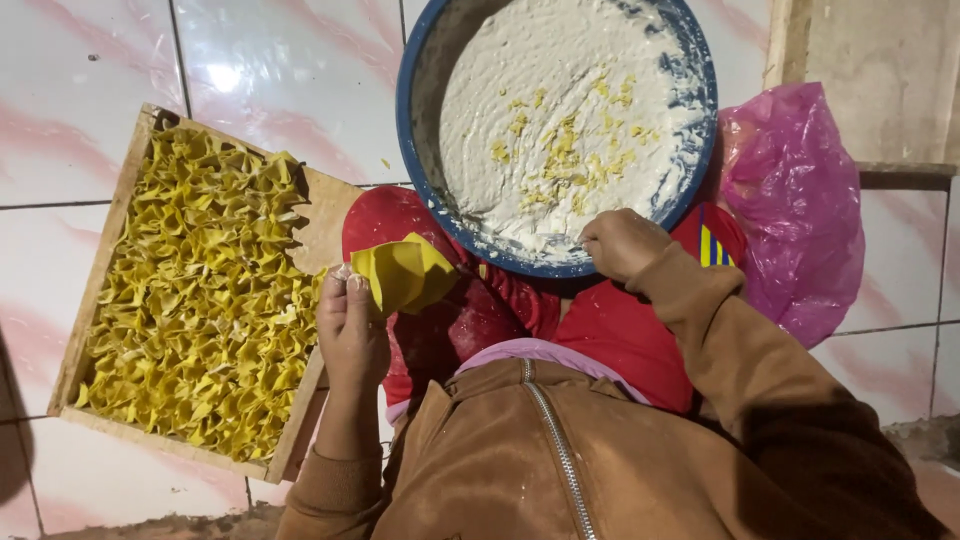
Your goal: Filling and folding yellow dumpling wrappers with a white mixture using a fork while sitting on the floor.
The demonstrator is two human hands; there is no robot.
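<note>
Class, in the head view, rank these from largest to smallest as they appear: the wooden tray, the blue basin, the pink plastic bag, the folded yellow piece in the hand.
1. wooden tray and blue basin: too alike to rank
2. pink plastic bag
3. folded yellow piece, held in the left hand

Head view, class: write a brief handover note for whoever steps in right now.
Left hand: holds one folded yellow piece over the lap.
Right hand: at the near rim of the blue basin, fingers in the white paste.
Wooden tray, at the left: nearly filled with folded yellow pieces.
Left: a bare strip along the tray's right side.
Pink bag lies right.
</note>
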